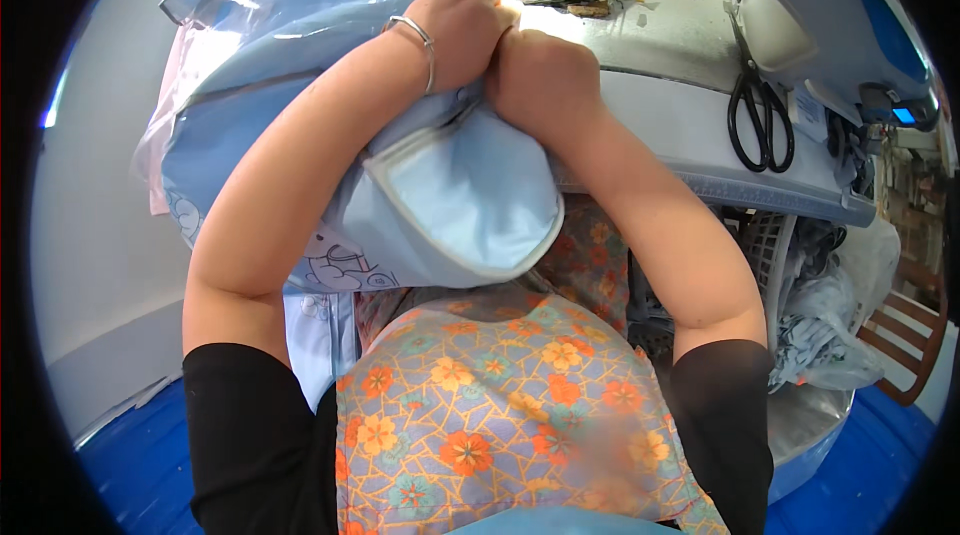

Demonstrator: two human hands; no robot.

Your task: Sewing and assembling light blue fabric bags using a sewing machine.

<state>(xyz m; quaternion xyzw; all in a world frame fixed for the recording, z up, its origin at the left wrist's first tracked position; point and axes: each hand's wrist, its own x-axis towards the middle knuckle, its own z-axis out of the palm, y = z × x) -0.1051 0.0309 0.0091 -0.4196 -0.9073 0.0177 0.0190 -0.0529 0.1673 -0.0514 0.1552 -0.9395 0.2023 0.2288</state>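
At worktable (pixel 660 100) | hands (pixel 460 30) (pixel 547 75) clenched together on light-blue fabric (pixel 470 190) | scissors (pixel 749 77) at right

Bright, glare-spotted, bent toward edges

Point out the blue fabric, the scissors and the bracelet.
Blue fabric (pixel 475 200): head view, on its rounded, pale-edged flap.
Scissors (pixel 750 73): head view, near the pivot, where the black handles meet.
Bracelet (pixel 428 42): head view, on its silver band.
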